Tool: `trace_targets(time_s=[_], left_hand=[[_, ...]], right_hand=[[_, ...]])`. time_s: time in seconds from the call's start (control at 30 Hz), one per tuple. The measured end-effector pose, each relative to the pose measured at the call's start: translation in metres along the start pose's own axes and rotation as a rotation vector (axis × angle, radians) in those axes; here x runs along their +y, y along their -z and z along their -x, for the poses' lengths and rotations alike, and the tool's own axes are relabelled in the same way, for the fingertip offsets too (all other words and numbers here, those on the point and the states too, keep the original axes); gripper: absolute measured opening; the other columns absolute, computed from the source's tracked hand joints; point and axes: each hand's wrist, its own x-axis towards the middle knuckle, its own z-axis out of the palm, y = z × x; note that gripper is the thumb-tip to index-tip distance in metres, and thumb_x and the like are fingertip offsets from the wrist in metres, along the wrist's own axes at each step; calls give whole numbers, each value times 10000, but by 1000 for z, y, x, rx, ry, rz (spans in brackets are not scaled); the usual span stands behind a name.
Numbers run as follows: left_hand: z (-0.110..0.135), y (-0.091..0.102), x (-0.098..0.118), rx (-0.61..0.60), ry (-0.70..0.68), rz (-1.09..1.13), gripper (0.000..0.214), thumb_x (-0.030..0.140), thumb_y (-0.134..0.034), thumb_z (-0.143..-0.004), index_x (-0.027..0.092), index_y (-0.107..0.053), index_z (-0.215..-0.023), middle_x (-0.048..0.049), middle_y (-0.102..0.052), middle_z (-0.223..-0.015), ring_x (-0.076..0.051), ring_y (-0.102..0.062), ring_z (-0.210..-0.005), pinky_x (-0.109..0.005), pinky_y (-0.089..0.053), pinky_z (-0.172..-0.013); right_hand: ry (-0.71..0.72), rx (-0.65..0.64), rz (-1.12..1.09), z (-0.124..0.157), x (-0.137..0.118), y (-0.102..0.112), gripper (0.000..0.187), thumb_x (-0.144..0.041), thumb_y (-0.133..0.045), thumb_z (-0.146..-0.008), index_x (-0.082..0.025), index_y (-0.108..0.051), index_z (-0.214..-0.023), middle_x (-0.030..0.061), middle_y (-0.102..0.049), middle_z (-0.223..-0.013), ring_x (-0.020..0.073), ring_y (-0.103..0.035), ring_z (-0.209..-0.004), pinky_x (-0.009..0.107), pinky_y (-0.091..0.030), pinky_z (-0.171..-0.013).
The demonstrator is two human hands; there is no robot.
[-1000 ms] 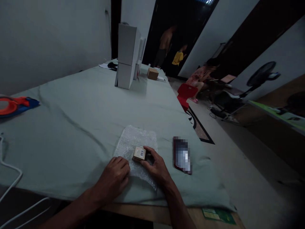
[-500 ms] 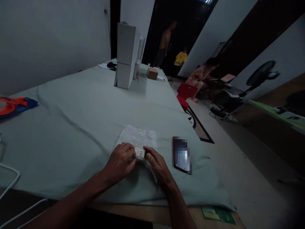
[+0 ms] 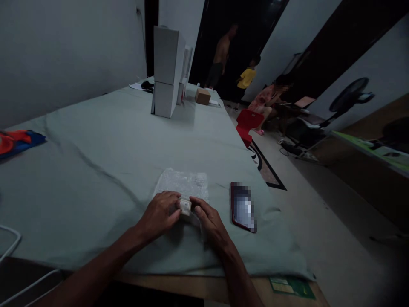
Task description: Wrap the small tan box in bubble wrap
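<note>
Between my hands is a small pale box [image 3: 185, 206] with a printed label, over the near part of a sheet of bubble wrap [image 3: 183, 181]. My left hand [image 3: 162, 211] grips the box from the left, thumb low and fingers on top. My right hand [image 3: 209, 215] curves round the box's right end, its fingers bent against it. A loose flap of clear wrap hangs below the box, beside the right palm. To the right of that hand a phone [image 3: 243, 208] in a dark red case lies on the cloth.
Tall white boxes [image 3: 165, 68] and a brown carton [image 3: 203, 97] stand at the table's far end. An orange and blue item [image 3: 19, 143] lies at left, a white cable [image 3: 15, 238] below it. A red chair [image 3: 247, 123], a fan [image 3: 349, 94] and several people are beyond.
My left fingers have opened slightly and shifted over the box. The box has tipped a little and moved slightly left. In the background, the person in yellow has moved to the right.
</note>
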Motion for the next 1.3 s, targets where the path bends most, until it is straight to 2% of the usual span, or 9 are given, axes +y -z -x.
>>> trace_targets(time_s=[0.3, 0.57, 0.67, 0.73, 0.8, 0.9, 1.07, 1.17, 1.3], left_hand=[[-1, 2, 0, -21, 52, 131, 83, 133, -547, -771, 203, -572, -808, -30, -671, -1008, -184, -611, -974, -328, -462, -884], [-2, 6, 1, -55, 68, 175, 82, 125, -532, -734, 202, -560, -742, -20, -652, -934, -170, -606, -889, -294, -474, -816], [-3, 7, 1, -64, 57, 196, 79, 130, -526, -748, 203, -556, -741, -20, -651, -939, -168, -604, -896, -294, -474, -819], [-3, 7, -1, -72, 50, 194, 78, 133, -527, -752, 204, -559, -749, -21, -652, -946, -168, -603, -902, -294, -475, -822], [-3, 5, -2, -69, 45, 191, 80, 130, -532, -751, 204, -562, -753, -22, -653, -951, -169, -605, -913, -295, -477, -829], [-1, 4, -4, -50, 47, 200, 85, 122, -542, -744, 203, -566, -758, -26, -657, -1005, -173, -610, -965, -304, -477, -863], [-2, 4, 0, -74, 101, 242, 51, 152, -556, -753, 202, -561, -753, -40, -672, -1079, -193, -622, -1019, -336, -485, -897], [-3, 5, 1, -91, 113, 265, 42, 182, -551, -772, 201, -554, -734, -43, -689, -1021, -193, -636, -976, -336, -492, -880], [-3, 3, -1, -77, 109, 283, 52, 201, -553, -778, 201, -557, -726, -37, -690, -1007, -184, -637, -963, -315, -490, -868]], right_hand=[[-20, -16, -35, 2, 5, -1, 450, -520, -445, -940, -225, -607, -1239, 78, -658, -1196, 232, -607, -1102, 377, -454, -974], [5, -66, -85, 4, -4, 6, 526, -599, -474, -892, -230, -582, -1250, 92, -675, -1152, 255, -620, -1081, 411, -466, -957], [15, -95, -75, 5, -8, 13, 587, -604, -573, -825, -223, -553, -1271, 104, -651, -1204, 278, -601, -1122, 435, -448, -980], [-1, -103, -12, 5, -11, 16, 603, -541, -686, -755, -221, -555, -1250, 102, -642, -1211, 280, -602, -1111, 427, -454, -967], [-21, -92, 53, 3, -13, 16, 568, -439, -749, -715, -221, -565, -1205, 84, -652, -1167, 257, -621, -1054, 394, -473, -928], [-28, -50, 98, -1, -12, 11, 463, -317, -736, -727, -221, -574, -1150, 41, -675, -1015, 202, -635, -917, 333, -488, -835], [-15, -37, 90, -6, -10, 3, 292, -263, -703, -725, -212, -627, -1002, -20, -632, -770, 154, -586, -733, 264, -453, -690], [0, -27, 88, -7, -11, -1, 99, -269, -670, -748, -208, -642, -820, -15, -628, -758, 151, -578, -737, 257, -442, -690], [60, 27, 59, -6, -8, -3, 96, -288, -679, -735, -204, -633, -731, 7, -630, -810, 160, -579, -787, 263, -441, -721]])
